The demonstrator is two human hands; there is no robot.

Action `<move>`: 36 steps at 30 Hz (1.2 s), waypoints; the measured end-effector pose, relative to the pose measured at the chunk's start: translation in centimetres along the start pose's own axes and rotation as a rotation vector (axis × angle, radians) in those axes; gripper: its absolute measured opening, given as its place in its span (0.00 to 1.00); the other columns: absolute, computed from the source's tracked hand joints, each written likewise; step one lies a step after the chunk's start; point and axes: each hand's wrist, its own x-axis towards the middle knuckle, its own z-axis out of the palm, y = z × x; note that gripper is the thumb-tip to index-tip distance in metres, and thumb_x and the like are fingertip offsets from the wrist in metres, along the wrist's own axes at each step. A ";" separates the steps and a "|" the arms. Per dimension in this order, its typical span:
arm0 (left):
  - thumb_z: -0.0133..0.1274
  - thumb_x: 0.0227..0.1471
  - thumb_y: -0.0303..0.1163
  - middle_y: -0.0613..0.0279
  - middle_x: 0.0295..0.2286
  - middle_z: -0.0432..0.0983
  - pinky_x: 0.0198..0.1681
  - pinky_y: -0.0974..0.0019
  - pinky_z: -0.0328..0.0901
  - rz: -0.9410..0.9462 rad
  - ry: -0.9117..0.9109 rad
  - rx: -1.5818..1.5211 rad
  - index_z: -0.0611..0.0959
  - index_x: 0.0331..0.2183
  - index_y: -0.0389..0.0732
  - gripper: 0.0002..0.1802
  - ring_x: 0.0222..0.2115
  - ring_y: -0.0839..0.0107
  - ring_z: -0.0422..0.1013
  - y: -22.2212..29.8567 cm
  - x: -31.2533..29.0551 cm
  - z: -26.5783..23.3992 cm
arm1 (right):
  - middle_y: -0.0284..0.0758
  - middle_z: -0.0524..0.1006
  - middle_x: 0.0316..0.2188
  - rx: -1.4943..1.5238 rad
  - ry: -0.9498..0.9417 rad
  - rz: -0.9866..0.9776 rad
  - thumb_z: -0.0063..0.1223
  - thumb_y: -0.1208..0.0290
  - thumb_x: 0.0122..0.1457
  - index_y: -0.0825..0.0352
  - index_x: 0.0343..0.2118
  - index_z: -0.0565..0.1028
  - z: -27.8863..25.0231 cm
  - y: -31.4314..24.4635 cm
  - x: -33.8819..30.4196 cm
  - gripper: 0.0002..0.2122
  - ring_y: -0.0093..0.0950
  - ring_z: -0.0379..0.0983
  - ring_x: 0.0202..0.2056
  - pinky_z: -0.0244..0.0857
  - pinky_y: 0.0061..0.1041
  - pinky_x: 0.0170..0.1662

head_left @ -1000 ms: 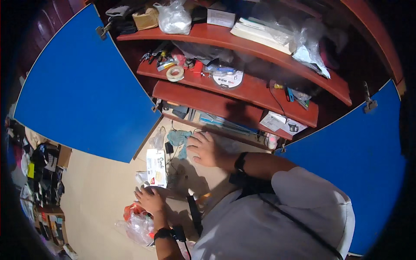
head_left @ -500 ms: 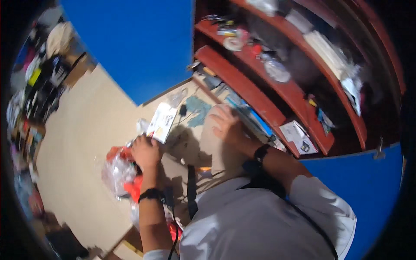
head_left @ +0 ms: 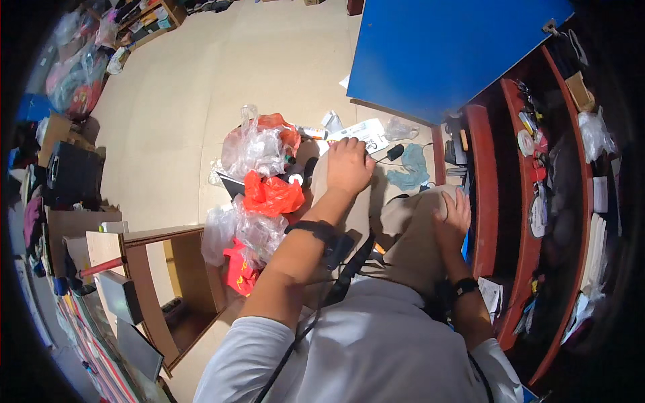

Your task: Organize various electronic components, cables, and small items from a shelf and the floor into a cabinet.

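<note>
My left hand (head_left: 351,166) lies flat over my left knee, fingers stretched and holding nothing. On my other knee rests my right hand (head_left: 451,221), its fingers apart. Just beyond the left hand, a white printed card or flat pack (head_left: 371,132) is on the floor. A small black plug-like piece (head_left: 395,152) with a cable and a grey-blue cloth (head_left: 411,168) lie between the knees and the cabinet. To the left are crumpled clear plastic bags (head_left: 252,151), an orange-red plastic bag (head_left: 272,195) and a red bag (head_left: 238,269).
An open cabinet with red-brown shelves (head_left: 484,195) holding small items stands at my right, its blue door (head_left: 450,54) swung out ahead. A wooden frame-like unit (head_left: 164,232) is at the lower left. Piled goods and bags (head_left: 77,80) line the far left.
The view has swung to the left, bringing the wooden unit and more of the bags into sight. My left hand has moved from beside the bags onto my knee; the right stays on its knee.
</note>
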 end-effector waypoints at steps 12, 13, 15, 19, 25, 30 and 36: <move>0.48 0.51 0.31 0.48 0.42 0.73 0.50 0.55 0.62 -0.257 0.018 -0.525 0.76 0.42 0.37 0.15 0.45 0.50 0.68 -2.3 -3.0 2.1 | 0.40 0.60 0.60 0.037 0.027 -0.037 0.57 0.66 0.49 0.59 0.51 0.71 0.1 1.5 0.2 0.23 0.46 0.51 0.62 0.46 0.46 0.62; 0.47 0.52 0.30 0.47 0.43 0.72 0.50 0.56 0.62 -0.317 0.025 -0.473 0.76 0.43 0.37 0.16 0.46 0.50 0.68 -4.0 -3.8 2.0 | 0.40 0.60 0.60 0.055 0.032 -0.032 0.57 0.66 0.49 0.59 0.51 0.71 -0.3 1.3 0.3 0.23 0.47 0.51 0.62 0.46 0.46 0.62; 0.47 0.51 0.28 0.45 0.43 0.72 0.51 0.57 0.62 -0.395 -0.002 -0.431 0.75 0.45 0.37 0.17 0.46 0.50 0.68 -7.5 -4.5 3.3 | 0.41 0.61 0.60 0.062 0.033 0.015 0.57 0.67 0.49 0.59 0.50 0.71 -0.9 1.5 0.1 0.22 0.48 0.51 0.62 0.46 0.46 0.62; 0.48 0.50 0.21 0.46 0.45 0.72 0.53 0.57 0.61 -0.453 -0.093 -0.231 0.73 0.45 0.33 0.18 0.49 0.52 0.67 -16.5 -8.9 4.8 | 0.41 0.61 0.59 0.093 0.006 0.025 0.58 0.67 0.49 0.60 0.49 0.72 -0.5 1.8 0.5 0.22 0.48 0.52 0.61 0.46 0.47 0.62; 0.49 0.50 0.30 0.43 0.51 0.65 0.55 0.55 0.60 -0.442 -0.176 -0.090 0.66 0.55 0.37 0.29 0.53 0.46 0.62 -20.9 -10.7 8.0 | 0.43 0.61 0.58 0.091 -0.027 0.004 0.57 0.65 0.50 0.61 0.50 0.72 0.1 3.4 1.1 0.22 0.48 0.53 0.59 0.46 0.48 0.62; 0.51 0.49 0.36 0.41 0.52 0.62 0.55 0.53 0.59 -0.496 -0.687 0.028 0.72 0.50 0.36 0.26 0.53 0.46 0.61 -20.9 -9.2 8.8 | 0.41 0.61 0.59 0.056 -0.052 0.081 0.58 0.68 0.49 0.61 0.48 0.73 -0.2 3.2 1.5 0.21 0.45 0.52 0.61 0.45 0.45 0.63; 0.53 0.47 0.35 0.40 0.47 0.68 0.56 0.55 0.59 -0.351 -0.729 0.007 0.76 0.46 0.35 0.24 0.52 0.48 0.63 -24.8 -10.6 10.1 | 0.41 0.62 0.58 0.114 -0.035 0.103 0.57 0.68 0.49 0.61 0.48 0.73 -0.4 3.1 1.9 0.20 0.46 0.51 0.61 0.45 0.45 0.63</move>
